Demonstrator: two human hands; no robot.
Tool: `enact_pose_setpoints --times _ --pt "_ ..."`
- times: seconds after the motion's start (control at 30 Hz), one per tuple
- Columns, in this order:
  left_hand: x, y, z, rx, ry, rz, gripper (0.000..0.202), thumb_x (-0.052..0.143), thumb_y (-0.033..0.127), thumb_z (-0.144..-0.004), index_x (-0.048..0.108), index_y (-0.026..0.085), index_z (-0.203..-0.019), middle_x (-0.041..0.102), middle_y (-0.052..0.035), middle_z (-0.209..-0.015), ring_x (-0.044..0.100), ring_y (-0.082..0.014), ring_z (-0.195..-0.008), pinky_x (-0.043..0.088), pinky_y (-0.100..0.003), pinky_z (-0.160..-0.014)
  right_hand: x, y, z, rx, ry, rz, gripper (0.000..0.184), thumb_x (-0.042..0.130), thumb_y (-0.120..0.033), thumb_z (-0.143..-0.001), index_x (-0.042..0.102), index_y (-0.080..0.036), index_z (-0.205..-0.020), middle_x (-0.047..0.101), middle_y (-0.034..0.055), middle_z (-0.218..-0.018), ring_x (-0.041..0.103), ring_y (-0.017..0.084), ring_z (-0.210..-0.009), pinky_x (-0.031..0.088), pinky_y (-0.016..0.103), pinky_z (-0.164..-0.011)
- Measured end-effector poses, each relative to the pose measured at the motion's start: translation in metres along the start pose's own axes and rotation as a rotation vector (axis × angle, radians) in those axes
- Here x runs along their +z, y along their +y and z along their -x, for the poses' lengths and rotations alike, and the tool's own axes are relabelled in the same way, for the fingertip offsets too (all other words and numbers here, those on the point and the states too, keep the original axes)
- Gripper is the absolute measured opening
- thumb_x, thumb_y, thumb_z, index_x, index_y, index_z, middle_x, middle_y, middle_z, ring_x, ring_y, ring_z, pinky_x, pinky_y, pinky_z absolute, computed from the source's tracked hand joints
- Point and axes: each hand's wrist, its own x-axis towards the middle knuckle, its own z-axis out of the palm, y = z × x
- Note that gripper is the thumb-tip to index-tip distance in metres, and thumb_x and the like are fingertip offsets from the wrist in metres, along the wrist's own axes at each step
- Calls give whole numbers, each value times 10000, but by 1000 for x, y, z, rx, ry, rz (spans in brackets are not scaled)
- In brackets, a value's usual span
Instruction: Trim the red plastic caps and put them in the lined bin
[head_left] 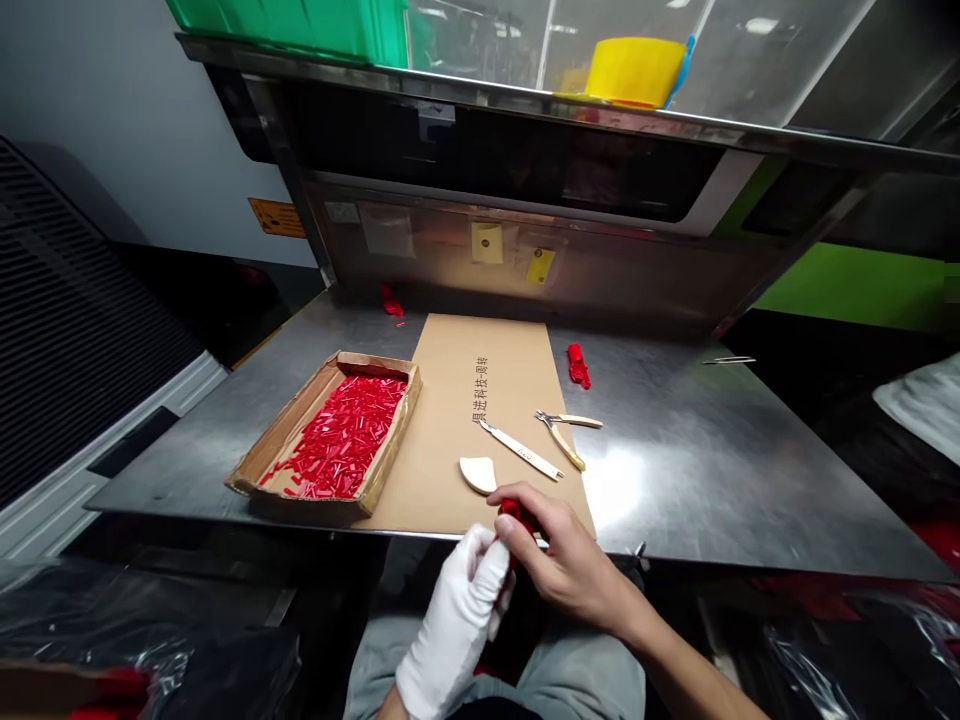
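Note:
At the near edge of the steel table, my left hand (pixel 465 600) in a white glove and my bare right hand (pixel 559 555) meet around a small red plastic part (pixel 514 512). Both hands are closed on it, and most of the part is hidden by the fingers. Just beyond them, on a brown cardboard sheet (pixel 450 440), lie a cream wedge-shaped piece (pixel 478 473), a light-handled knife (pixel 521 450) and a pair of nippers (pixel 564 432).
A shallow cardboard tray (pixel 259 470) with several red plastic pieces (pixel 341 440) sits at the left. Loose red parts (pixel 578 365) lie behind the sheet, another one (pixel 391 300) at the back. A steel table (pixel 712 470), a yellow bowl (pixel 634 70) and a green crate (pixel 300 22) on the shelf above.

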Motion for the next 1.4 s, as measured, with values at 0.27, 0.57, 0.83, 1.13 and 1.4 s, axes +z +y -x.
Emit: enact_pose_setpoints --times 0.27,0.57,0.83,1.13,1.4 --pt "-17 11 6 38 74 -147 332 642 508 -877 606 182 -929 602 13 -705 499 -118 -580 434 -257 -596 -5 5 -9 86 75 -92 295 479 -475 -1009 575 -196 -988 627 20 -841 589 132 -740 455 263 -674" --pt "-26 26 -1 294 287 278 425 460 579 -959 593 208 -798 597 -34 -754 582 -174 -711 507 -297 -725 26 2 -3 122 -243 -44 489 419 -609 -988 604 -187 -822 678 20 -721 659 153 -651 524 260 -611" --pt "-32 45 -8 -63 76 962 245 430 263 -1020 624 132 -1093 475 19 -674 486 -97 -569 494 -237 -585 -79 82 -55 317 241 645 679 550 -597 -847 509 -125 -1335 423 271 -1421 309 500 -1367 270 685 -1055" --pt "-41 54 -9 -237 -31 1200 260 421 214 -1024 584 169 -1222 537 -27 -828 506 -58 -577 506 -195 -595 -95 76 -43 223 138 902 591 362 -546 -968 491 -129 -1367 540 209 -1187 573 356 -1058 456 540 -911" --pt "-42 55 -6 -256 -98 1180 229 496 224 -984 656 172 -1138 532 -10 -771 468 -65 -545 475 -200 -572 -50 -35 17 -387 -234 775 465 539 -418 -959 472 -219 -1373 552 129 -1277 576 241 -1084 528 343 -841"
